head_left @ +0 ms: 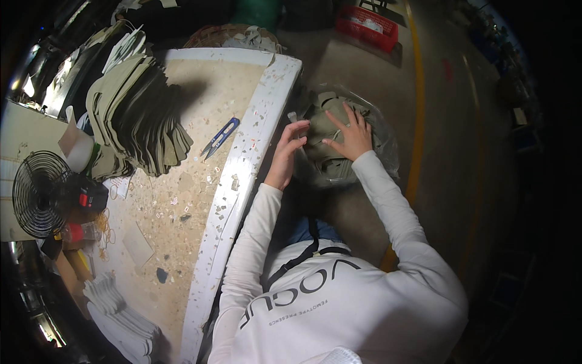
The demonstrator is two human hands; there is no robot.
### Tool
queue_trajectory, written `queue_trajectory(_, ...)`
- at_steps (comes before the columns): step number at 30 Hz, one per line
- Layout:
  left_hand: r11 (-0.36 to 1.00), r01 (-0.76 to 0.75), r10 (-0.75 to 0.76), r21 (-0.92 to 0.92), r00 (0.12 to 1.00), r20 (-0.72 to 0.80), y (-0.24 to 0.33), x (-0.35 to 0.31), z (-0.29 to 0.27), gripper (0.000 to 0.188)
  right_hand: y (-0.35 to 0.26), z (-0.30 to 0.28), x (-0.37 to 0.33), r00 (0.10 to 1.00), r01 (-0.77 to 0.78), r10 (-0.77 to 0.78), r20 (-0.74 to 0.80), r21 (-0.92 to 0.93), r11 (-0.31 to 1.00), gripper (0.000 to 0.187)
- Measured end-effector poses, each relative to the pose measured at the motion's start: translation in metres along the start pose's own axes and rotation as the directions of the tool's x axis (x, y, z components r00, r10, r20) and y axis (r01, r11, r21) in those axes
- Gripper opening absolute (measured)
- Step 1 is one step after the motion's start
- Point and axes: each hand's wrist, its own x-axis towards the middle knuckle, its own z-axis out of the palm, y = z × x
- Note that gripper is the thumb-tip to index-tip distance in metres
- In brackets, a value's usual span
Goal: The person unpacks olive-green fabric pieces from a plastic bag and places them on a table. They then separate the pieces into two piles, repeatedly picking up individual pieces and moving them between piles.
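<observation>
A clear plastic bag [388,151] filled with olive-green fabric pieces [330,148] sits low beside the table, on its right. My right hand [353,134] lies on the fabric with its fingers spread, gripping nothing. At the bag's left side, my left hand [286,156] has its fingers and thumb curled round the edge of the plastic. A bunched bit of clear plastic sticks up just above those fingers. The lower part of the bag is hidden by its contents and my right arm.
Blue thread snips [222,137] lie on the scrap-strewn table [176,212]. Stacked olive pieces [136,112] stand at its far left, white pieces [121,318] at the near left. A black fan [41,194] is at left. A red crate [367,29] rests on the floor beyond.
</observation>
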Motion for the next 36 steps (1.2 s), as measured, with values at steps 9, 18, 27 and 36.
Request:
queue_trajectory(9, 0.990, 0.082, -0.077, 0.115, 0.996, -0.048, 0.004, 0.000, 0.000, 0.036, 0.014, 0.005, -0.004, 0.999, -0.012, 0.011, 0.047, 0.019, 1.000, 0.079)
queue_trajectory(18, 0.973, 0.046, -0.016, 0.227, 0.991, -0.130, 0.017, -0.081, 0.019, 0.026, 0.046, -0.022, 0.001, 0.987, 0.078, -0.102, 0.128, 0.182, 0.980, 0.090)
queue_trajectory(27, 0.961, -0.017, 0.022, 0.277, 1.000, -0.016, 0.119, -0.205, 0.020, 0.028, -0.065, -0.102, 0.025, 0.854, 0.491, -0.376, -0.361, 0.314, 0.813, 0.045)
queue_trajectory(36, 0.755, 0.218, 0.309, 0.618, 0.714, -0.628, 0.177, -0.339, -0.015, 0.027, -0.201, -0.061, 0.099, 0.689, 0.689, -0.695, -0.206, 0.484, 0.540, 0.044)
